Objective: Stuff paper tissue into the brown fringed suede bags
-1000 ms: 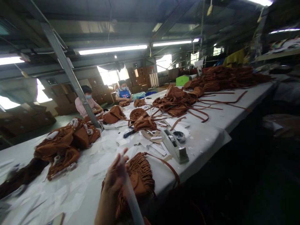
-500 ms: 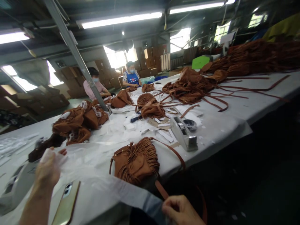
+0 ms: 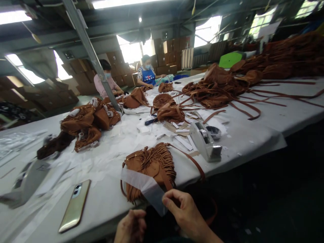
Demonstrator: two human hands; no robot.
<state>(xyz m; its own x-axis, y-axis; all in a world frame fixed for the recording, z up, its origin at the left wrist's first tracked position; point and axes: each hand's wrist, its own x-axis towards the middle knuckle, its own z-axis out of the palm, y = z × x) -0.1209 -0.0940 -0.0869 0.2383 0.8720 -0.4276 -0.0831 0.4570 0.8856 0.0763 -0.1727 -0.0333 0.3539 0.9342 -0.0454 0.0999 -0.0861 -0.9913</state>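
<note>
A brown fringed bag (image 3: 149,168) lies at the table's front edge. A translucent white sheet (image 3: 143,182) crosses its lower front. My right hand (image 3: 183,209) pinches the sheet's right end, and a brown strap (image 3: 165,180) runs down to the same fingers. Below the bag, at the bottom of the view, my left hand (image 3: 131,224) has its fingers curled, apart from the sheet; whether it holds anything is hidden.
A gold phone (image 3: 75,206) and a grey tape dispenser (image 3: 27,185) are at the left. Another tape dispenser (image 3: 206,141) stands right of the bag. Brown bags (image 3: 88,123) are piled behind; two people (image 3: 147,76) sit across the table (image 3: 268,130).
My left hand has let go of the sheet's far end and moved right and down, near my right hand. The sheet now hangs across the bag, and the strap is raised. The view has shifted.
</note>
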